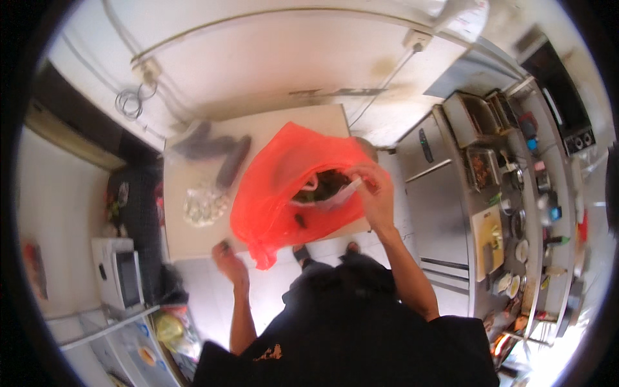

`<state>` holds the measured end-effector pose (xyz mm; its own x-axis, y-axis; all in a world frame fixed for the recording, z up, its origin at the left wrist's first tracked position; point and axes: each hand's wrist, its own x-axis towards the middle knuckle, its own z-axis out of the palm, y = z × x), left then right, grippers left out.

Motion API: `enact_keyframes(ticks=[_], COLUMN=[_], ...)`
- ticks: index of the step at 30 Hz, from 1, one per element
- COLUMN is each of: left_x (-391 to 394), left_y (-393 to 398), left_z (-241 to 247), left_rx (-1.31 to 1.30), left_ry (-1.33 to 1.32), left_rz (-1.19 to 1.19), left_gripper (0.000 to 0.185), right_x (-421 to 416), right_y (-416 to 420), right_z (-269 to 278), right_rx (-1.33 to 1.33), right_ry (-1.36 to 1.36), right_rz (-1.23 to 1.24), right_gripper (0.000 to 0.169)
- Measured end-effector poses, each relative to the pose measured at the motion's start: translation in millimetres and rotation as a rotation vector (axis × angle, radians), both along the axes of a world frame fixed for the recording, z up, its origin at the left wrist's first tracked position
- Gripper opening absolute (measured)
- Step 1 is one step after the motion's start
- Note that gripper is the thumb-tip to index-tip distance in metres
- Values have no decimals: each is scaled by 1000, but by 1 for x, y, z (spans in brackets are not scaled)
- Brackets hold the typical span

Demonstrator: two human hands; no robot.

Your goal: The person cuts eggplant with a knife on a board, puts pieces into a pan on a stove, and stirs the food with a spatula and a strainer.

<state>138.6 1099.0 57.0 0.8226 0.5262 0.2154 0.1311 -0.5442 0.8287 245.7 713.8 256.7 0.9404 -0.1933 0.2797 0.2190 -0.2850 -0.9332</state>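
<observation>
A large red plastic bag (275,179) stands on the pale table before me, its mouth gaping toward me. My right hand (376,196) grips the right side of its rim. Inside the opening, dark leafy contents (329,184) show, along with a pale curved strip. My left hand (231,263) is off the bag, near the table's front edge, with fingers curled. A small dark patch shows at its fingertips, too blurred to tell whether it is held. Left of the bag lie long dark purple vegetables (234,162), probably eggplants, and a clear bag of small whitish pieces (205,207).
The pale table (188,242) meets the wall at the back. To the right are a steel fridge (437,208) and a counter with a cutting board (488,232), a cleaver (487,256) and several dishes. A white microwave (118,273) stands at the left. A power cord (387,84) hangs behind.
</observation>
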Motion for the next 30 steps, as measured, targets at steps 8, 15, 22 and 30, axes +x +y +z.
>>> enact_keyframes(ticks=[8, 15, 22, 30], left_x=[36, 55, 77, 101], left_y=[-144, -164, -156, -121], left_z=[99, 10, 3, 7], left_rx=[349, 230, 566, -163], left_ry=[81, 280, 241, 312], left_rz=[-750, -843, -1057, -1043], left_gripper=[37, 56, 54, 38], right_x=[-9, -15, -27, -26], right_y=[-1, 2, 3, 10], right_z=[-21, -33, -37, -42], right_rx=[68, 24, 92, 118], right_ry=[-23, -69, -154, -205], right_rz=[-30, -72, -113, -136], right_gripper=[22, 20, 21, 19])
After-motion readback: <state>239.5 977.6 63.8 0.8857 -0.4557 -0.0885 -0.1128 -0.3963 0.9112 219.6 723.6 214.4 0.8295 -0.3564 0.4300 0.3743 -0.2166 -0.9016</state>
